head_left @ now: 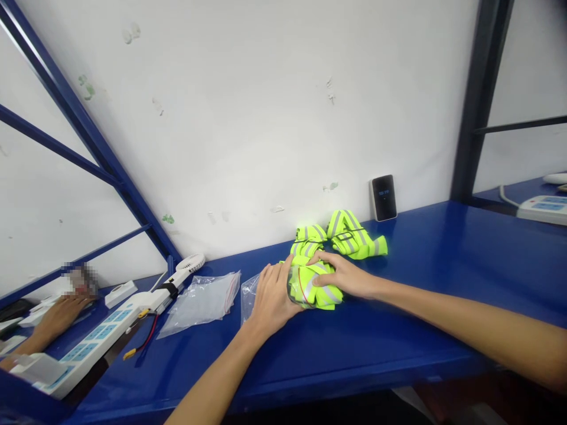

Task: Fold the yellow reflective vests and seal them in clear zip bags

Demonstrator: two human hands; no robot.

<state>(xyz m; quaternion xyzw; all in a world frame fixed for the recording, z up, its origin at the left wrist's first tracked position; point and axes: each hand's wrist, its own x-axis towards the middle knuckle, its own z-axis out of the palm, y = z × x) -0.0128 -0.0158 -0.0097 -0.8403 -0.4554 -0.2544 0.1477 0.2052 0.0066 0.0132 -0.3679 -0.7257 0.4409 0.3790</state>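
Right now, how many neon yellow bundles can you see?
3: a bundle between your left hand and right hand, one just behind, another farther right. Hands may hide more.

Place: workshop-like workstation | blue bench (443, 251) | blue metal frame (119, 184) | long power strip (95, 342) | scuffed white wall (266, 118)

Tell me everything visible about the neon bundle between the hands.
The bundle is fabric-like, fluorescent yellow-green with silver-grey bands, gathered into a crumpled wad. Clear plastic with a red line covers its left part. The left hand lies against that side; the right hand grips it from the right. It is over the blue table; contact is unclear.
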